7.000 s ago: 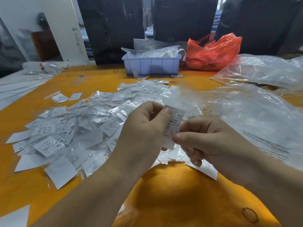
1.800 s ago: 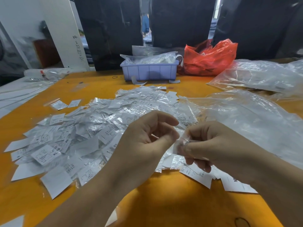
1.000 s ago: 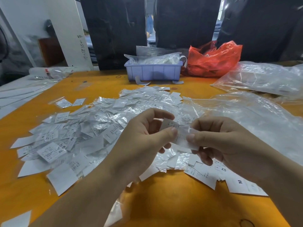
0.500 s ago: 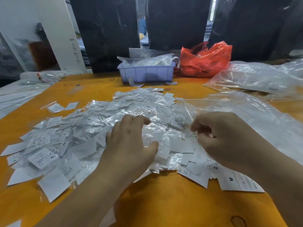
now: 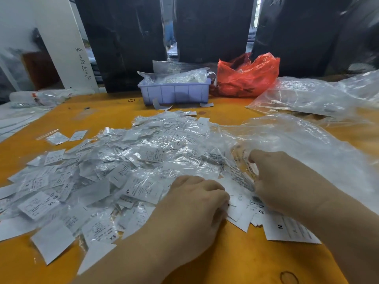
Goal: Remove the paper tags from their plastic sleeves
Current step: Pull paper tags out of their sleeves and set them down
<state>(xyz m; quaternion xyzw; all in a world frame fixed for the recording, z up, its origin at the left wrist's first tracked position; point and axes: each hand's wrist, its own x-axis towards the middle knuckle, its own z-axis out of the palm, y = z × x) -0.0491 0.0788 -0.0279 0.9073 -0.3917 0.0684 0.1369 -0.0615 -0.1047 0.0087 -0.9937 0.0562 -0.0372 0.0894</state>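
A wide heap of sleeved tags [image 5: 131,160], white paper slips in crinkly clear plastic, covers the middle of the orange table [image 5: 235,263]. Bare paper tags [image 5: 287,228] marked XS and M lie at its near right edge. My left hand [image 5: 194,206] rests on the heap's near edge with its fingers curled down onto white tags; the fingertips are hidden. My right hand [image 5: 283,181] reaches into the heap's right side, fingers curled, and pinches a sleeved tag [image 5: 240,173] with printed text.
A large clear plastic bag [image 5: 307,144] lies right of the heap, and another [image 5: 307,97] lies behind it. At the back stand a lilac bin [image 5: 174,91] holding plastic and a red bag [image 5: 246,76]. Loose tags [image 5: 65,137] lie far left.
Both hands came down from holding one tag between them. The left hand now lies curled on the heap's near edge, and the right hand has reached into the heap's right side.
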